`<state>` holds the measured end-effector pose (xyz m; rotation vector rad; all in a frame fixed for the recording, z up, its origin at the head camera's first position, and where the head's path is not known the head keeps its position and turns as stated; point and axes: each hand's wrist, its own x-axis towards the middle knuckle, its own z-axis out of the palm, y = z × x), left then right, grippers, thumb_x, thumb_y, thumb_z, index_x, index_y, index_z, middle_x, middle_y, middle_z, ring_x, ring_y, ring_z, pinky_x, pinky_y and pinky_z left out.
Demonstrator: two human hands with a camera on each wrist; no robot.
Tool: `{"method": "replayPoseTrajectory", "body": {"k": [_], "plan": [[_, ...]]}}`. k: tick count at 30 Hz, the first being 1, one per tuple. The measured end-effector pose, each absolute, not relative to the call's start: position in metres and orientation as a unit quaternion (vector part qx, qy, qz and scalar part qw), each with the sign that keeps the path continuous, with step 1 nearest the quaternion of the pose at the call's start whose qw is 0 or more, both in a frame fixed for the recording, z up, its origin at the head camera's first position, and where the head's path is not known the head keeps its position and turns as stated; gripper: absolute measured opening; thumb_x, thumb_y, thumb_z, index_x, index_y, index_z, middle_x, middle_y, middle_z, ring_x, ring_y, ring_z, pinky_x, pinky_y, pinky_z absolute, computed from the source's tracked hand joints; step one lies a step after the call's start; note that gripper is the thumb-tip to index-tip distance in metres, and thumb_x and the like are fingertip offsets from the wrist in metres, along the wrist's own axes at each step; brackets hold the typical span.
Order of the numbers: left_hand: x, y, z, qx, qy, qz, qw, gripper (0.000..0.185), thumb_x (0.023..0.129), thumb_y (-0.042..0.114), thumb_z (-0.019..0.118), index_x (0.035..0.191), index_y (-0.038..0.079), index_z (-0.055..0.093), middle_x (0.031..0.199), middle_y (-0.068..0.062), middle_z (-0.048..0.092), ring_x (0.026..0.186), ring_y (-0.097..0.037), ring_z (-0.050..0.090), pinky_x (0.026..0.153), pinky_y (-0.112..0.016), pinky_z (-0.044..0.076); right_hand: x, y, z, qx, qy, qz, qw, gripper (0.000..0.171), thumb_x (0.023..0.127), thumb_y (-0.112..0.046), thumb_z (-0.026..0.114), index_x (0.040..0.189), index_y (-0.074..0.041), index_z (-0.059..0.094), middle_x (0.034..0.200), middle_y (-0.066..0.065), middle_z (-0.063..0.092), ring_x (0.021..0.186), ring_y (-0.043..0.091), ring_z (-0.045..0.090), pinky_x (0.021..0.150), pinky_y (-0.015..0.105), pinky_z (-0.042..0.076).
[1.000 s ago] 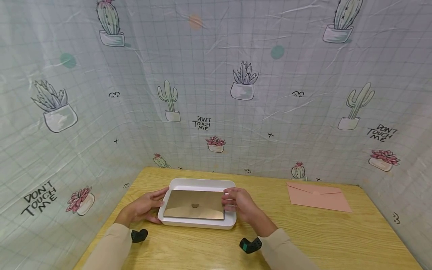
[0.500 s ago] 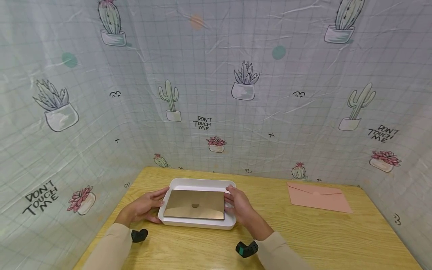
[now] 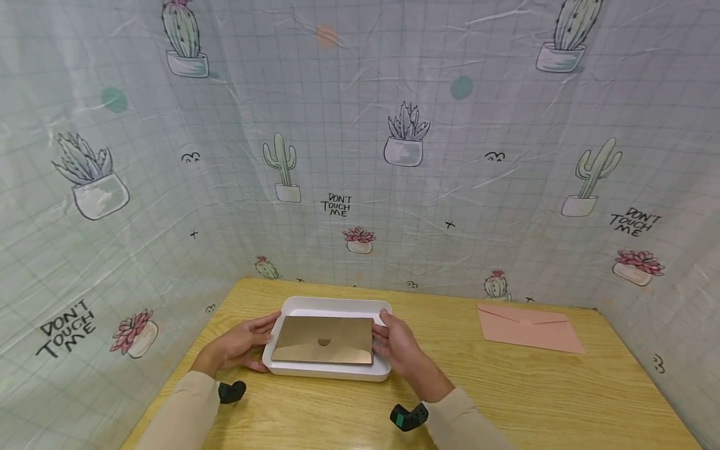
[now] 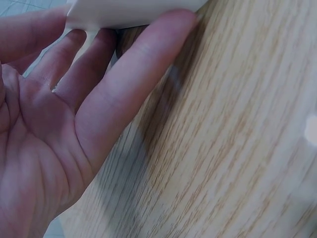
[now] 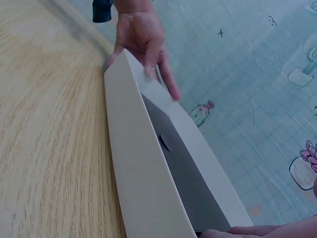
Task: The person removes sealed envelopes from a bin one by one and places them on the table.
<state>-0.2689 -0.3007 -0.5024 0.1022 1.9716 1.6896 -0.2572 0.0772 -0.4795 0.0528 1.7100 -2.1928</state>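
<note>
Tray on the worktop is steadied from both ends: left hand and right hand laid against it, fingers relaxed, so the brown envelope sits flat inside.

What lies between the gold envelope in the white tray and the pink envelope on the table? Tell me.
Only the tray's right wall and the right hand at that end of the gold envelope. Beyond them, bare wooden table runs across to the pink envelope.
</note>
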Motion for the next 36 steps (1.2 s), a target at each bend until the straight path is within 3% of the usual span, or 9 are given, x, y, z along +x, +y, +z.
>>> {"method": "replayPoseTrajectory", "body": {"k": [10,15,20,27,36], "plan": [[-0.2666,-0.2968,-0.5005,0.037,0.738,0.621,0.261,0.069,0.110,0.014,0.048,0.169,0.019,0.013,0.176,-0.018,0.005,0.146,-0.047,0.040,0.086,-0.062,0.061,-0.2549,0.0739,-0.4806,0.009,0.606,-0.776,0.176,0.077,0.113,-0.041,0.036,0.163,0.009,0.006,0.167,0.039,0.018,0.158,0.052,0.016,0.128,0.063,0.020],[-0.2681,-0.2957,-0.4988,0.034,0.740,0.619,0.261,0.068,0.110,0.013,0.048,0.169,0.019,0.014,0.176,-0.017,0.006,0.147,-0.047,0.040,0.086,-0.062,0.062,-0.2549,0.0746,-0.4803,-0.007,0.612,-0.771,0.176,0.072,0.113,-0.030,0.038,0.162,0.012,0.005,0.168,0.037,0.016,0.158,0.051,0.014,0.129,0.062,0.017],[-0.2710,-0.2971,-0.4986,0.038,0.736,0.622,0.264,0.069,0.110,0.014,0.048,0.169,0.020,0.013,0.176,-0.017,0.005,0.146,-0.045,0.041,0.086,-0.062,0.061,-0.2546,0.0738,-0.4799,0.009,0.612,-0.774,0.161,0.066,0.112,-0.017,0.040,0.160,0.016,0.008,0.166,0.038,0.022,0.157,0.049,0.021,0.129,0.058,0.023],[-0.2725,-0.2972,-0.4991,0.040,0.736,0.619,0.270,0.070,0.111,0.016,0.048,0.169,0.020,0.011,0.176,-0.016,0.002,0.148,-0.046,0.038,0.088,-0.062,0.061,-0.2536,0.0725,-0.4818,0.029,0.636,-0.760,0.130,0.057,0.108,-0.004,0.044,0.157,0.016,0.024,0.159,0.039,0.038,0.149,0.046,0.041,0.123,0.055,0.036],[-0.2711,-0.2997,-0.5013,0.046,0.730,0.625,0.272,0.070,0.111,0.016,0.049,0.169,0.019,0.010,0.176,-0.016,0.002,0.146,-0.043,0.042,0.086,-0.061,0.062,-0.2551,0.0716,-0.4836,0.043,0.659,-0.743,0.110,0.061,0.092,0.013,0.047,0.152,0.017,0.036,0.154,0.037,0.045,0.144,0.045,0.049,0.119,0.055,0.043]]}}
